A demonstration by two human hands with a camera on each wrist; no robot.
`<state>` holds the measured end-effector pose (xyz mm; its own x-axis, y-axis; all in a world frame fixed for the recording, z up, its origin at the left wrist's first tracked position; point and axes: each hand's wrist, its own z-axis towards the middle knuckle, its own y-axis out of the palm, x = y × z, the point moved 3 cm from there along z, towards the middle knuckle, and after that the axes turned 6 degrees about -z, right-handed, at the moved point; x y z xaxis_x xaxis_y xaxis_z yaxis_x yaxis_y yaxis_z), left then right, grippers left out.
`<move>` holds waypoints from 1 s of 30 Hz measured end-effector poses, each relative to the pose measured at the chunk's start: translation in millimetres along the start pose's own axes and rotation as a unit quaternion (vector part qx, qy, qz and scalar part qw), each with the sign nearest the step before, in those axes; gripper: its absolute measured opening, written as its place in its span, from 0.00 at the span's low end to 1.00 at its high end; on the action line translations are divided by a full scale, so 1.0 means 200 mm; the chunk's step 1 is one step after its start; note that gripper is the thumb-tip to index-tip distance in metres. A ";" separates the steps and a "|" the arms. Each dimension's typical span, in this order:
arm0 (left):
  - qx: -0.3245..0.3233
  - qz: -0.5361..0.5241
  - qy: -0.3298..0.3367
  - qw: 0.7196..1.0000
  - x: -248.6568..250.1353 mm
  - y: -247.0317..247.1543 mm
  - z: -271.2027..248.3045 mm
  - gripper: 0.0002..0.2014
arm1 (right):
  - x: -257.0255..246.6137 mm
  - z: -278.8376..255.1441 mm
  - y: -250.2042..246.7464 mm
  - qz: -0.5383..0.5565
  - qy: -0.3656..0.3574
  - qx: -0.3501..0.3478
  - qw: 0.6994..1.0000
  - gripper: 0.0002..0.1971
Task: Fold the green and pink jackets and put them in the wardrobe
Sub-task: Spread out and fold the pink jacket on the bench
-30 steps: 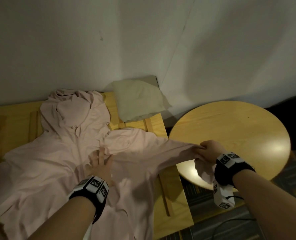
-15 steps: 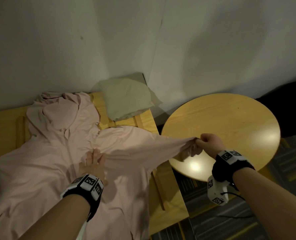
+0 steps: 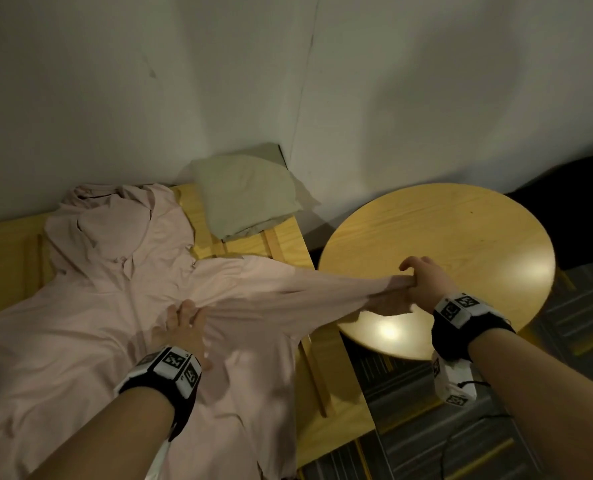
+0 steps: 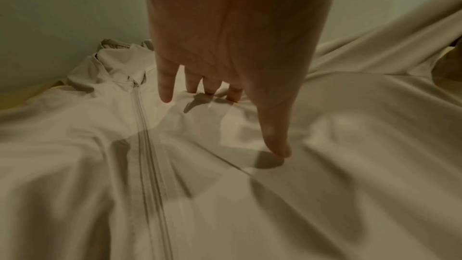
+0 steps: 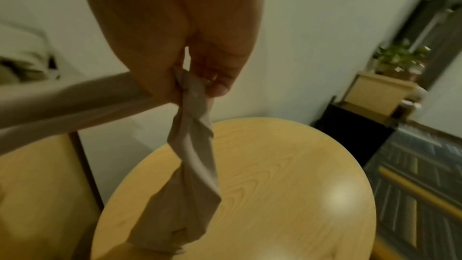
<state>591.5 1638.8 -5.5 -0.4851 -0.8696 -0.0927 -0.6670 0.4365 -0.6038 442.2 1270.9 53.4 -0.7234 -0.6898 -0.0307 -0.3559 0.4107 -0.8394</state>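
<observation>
**Pink jacket spread flat, one sleeve pulled out taut**

Pale pink jacket (image 3: 90,306), hooded, zip (image 4: 146,145) closed down the front, lying face up on the slatted wooden worktop (image 3: 326,382) against the wall. Fabric thin and lightly creased, gathered into small ridges near the chest. Hood flattened toward the wall. One sleeve (image 3: 305,292) drawn sideways off the worktop edge toward the round wooden table (image 3: 461,237), stretched nearly straight; cuff end hanging loose and twisted below the grip (seen clearly in the right wrist view).

Left hand (image 3: 184,327) laid on the jacket's chest just beside the zip, fingers (image 4: 165,86) straight and slightly spread, tips and thumb pressing the cloth down. Right hand (image 3: 423,285) raised above the near part of the round table, fingers curled tight around the sleeve near its end, forearm reaching in from the lower right.

Count: one pink jacket, one folded green jacket (image 3: 246,195) resting at the far corner of the worktop beside the hood, one round table, two hands, two wrist bands with black-and-white markers.
</observation>
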 end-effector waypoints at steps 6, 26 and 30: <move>-0.001 0.003 -0.004 1.000 0.01 -0.01 -0.02 0.49 | 0.03 -0.04 -0.06 0.010 0.094 0.096 0.991 0.06; 0.009 -0.013 0.005 1.000 0.03 -0.04 -0.06 0.47 | 0.28 -0.01 0.02 0.089 0.189 0.275 0.938 0.09; 0.003 -0.022 0.005 1.000 0.02 -0.02 -0.06 0.47 | 0.28 0.00 0.18 0.081 0.229 0.064 0.968 0.26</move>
<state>585.8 1637.0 5.3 -0.4604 -0.8858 -0.0582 -0.6842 0.3959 -0.6125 389.0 1248.3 21.6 -0.9605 -0.2733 0.0524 -0.1612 0.3932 -0.9052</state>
